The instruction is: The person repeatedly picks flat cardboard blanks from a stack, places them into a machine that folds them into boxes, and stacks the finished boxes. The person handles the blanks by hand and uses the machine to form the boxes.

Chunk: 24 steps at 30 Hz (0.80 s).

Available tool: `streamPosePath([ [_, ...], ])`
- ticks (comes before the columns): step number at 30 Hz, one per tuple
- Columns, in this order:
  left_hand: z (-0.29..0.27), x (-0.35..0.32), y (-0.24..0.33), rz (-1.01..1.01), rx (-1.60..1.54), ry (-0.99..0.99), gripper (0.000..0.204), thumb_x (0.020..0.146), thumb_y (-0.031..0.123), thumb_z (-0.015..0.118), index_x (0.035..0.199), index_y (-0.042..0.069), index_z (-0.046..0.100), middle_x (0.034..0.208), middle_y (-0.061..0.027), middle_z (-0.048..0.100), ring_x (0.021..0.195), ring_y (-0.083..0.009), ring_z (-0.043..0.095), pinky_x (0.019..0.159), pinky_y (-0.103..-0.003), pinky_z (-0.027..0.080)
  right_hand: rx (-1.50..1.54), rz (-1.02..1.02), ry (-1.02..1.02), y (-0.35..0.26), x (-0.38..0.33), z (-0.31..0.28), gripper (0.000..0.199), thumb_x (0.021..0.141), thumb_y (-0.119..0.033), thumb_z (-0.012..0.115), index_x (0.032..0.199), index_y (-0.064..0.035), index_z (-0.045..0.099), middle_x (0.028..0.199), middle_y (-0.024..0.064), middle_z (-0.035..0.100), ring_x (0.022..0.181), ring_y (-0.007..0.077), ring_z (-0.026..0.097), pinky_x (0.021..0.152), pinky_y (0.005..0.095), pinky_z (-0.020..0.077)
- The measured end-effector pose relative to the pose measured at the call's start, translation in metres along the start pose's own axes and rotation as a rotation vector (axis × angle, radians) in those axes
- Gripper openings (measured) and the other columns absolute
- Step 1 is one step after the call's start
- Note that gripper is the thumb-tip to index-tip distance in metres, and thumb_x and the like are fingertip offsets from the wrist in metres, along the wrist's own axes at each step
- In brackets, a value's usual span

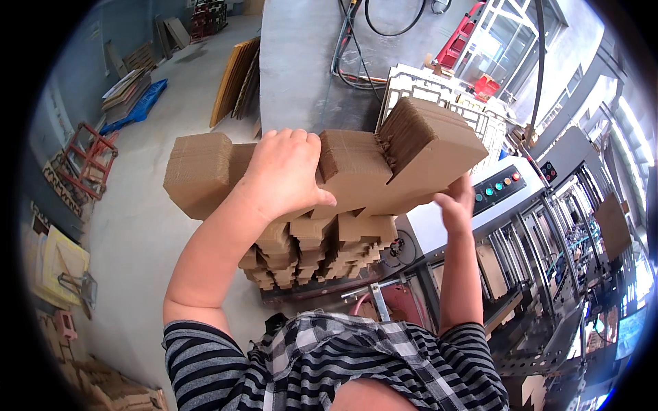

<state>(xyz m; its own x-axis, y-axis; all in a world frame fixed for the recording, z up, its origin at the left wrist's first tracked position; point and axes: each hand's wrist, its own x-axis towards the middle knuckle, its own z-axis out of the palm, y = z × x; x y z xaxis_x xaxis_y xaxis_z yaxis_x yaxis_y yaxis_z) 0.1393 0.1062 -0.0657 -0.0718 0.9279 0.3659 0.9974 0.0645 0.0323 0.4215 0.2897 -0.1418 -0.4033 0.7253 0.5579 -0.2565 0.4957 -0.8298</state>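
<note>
- Thick bundle of brown, notched corrugated-cardboard sheets [356, 185]: over stepped brown cardboard pile [312, 234], which nears the dark pallet's [319, 292] near edge.
- Left hand [286, 168]: fingers together, pinching bundle's top against thumb, presumably keeping sheets aligned.
- Right hand [458, 204]: at right end; cannot tell fingers' state.

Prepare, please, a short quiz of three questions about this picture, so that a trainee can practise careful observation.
1. Multiple choice: What does the person's left hand grip?
A) a red cart
B) a bundle of cut cardboard
C) a black cable

2. True or false: The panel with coloured buttons is on the person's right side.

3. Fill in the missing word: In the picture, the pile of more cut cardboard shows ____ the gripped bundle (above or below).

Key: 1. B; 2. True; 3. below.
</note>
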Motion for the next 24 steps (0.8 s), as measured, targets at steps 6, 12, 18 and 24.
streamPosePath([
  [6, 0.001, -0.003, -0.001, -0.001, -0.022, 0.018, 0.067, 0.053, 0.049, 0.084, 0.090, -0.002, 0.059, 0.090, -0.0144, 0.061, 0.092, -0.0297, 0.059, 0.086, -0.038, 0.044, -0.799, -0.886, -0.044, -0.141, 0.009, 0.052, 0.033, 0.068, -0.007, 0.072, 0.099, -0.0025, 0.066, 0.115, 0.0134, 0.061, 0.120, 0.0318, 0.051, 0.103, 0.0461, 0.0369],
  [12, 0.002, -0.002, -0.004, 0.015, -0.044, 0.069, 0.062, 0.052, 0.047, 0.085, 0.084, -0.001, 0.060, 0.087, -0.0140, 0.063, 0.089, -0.0300, 0.061, 0.082, -0.038, 0.047, -1.664, -0.908, -0.600, -0.147, 0.038, 0.131, 0.009, 0.070, -0.015, 0.061, 0.072, -0.0126, 0.069, 0.080, 0.0023, 0.056, 0.099, 0.0236, 0.052, 0.109, 0.0498, 0.0252],
  [18, 0.010, 0.003, -0.006, 0.033, -0.058, 0.096, 0.062, 0.053, 0.050, 0.085, 0.083, 0.001, 0.061, 0.084, -0.0132, 0.063, 0.088, -0.0292, 0.063, 0.083, -0.037, 0.047, -1.983, -0.772, -0.817, -0.146, 0.044, 0.149, 0.010, 0.071, -0.017, 0.063, 0.071, -0.0156, 0.073, 0.083, 0.0018, 0.058, 0.096, 0.0226, 0.052, 0.109, 0.0512, 0.0220],
  [24, 0.011, 0.003, -0.007, 0.025, -0.056, 0.062, 0.064, 0.050, 0.052, 0.085, 0.082, 0.002, 0.062, 0.082, -0.0114, 0.063, 0.086, -0.0273, 0.062, 0.080, -0.035, 0.046, -1.943, -0.856, -0.872, -0.143, 0.051, 0.145, 0.009, 0.071, -0.016, 0.063, 0.070, -0.0143, 0.073, 0.087, 0.0034, 0.056, 0.100, 0.0222, 0.051, 0.112, 0.0506, 0.0195],
])
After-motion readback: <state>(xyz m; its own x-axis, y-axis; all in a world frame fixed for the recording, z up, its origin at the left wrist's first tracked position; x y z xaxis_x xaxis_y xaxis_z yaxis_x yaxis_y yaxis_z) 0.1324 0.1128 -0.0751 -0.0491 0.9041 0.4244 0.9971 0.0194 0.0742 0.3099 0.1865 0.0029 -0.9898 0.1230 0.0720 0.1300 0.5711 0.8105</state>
